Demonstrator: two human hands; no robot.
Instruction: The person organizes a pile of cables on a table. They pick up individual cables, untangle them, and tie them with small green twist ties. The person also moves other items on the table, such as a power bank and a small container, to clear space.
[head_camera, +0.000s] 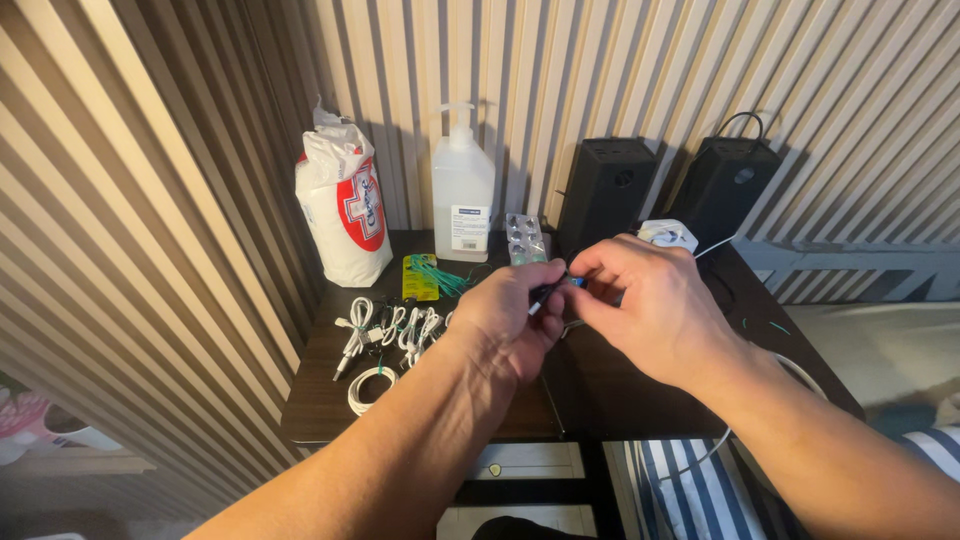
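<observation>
My left hand (508, 322) and my right hand (645, 305) meet above a dark table (320, 410). Between their fingertips they pinch a thin dark cable end (548, 292) with a small blue-green tie by it. The left hand grips the dark plug part; the right hand's thumb and forefinger close on the tie at its tip. Several coiled white cables (385, 340) lie on the table to the left of my left hand. A packet of green cable ties (425, 277) lies behind them.
At the back stand a white bag with a red cross mark (343, 205), a clear pump bottle (463, 190), a blister pack of pills (524, 238), two black boxes (605, 190) and a white adapter (668, 235). Slatted walls enclose the table. Striped fabric (690, 490) lies below.
</observation>
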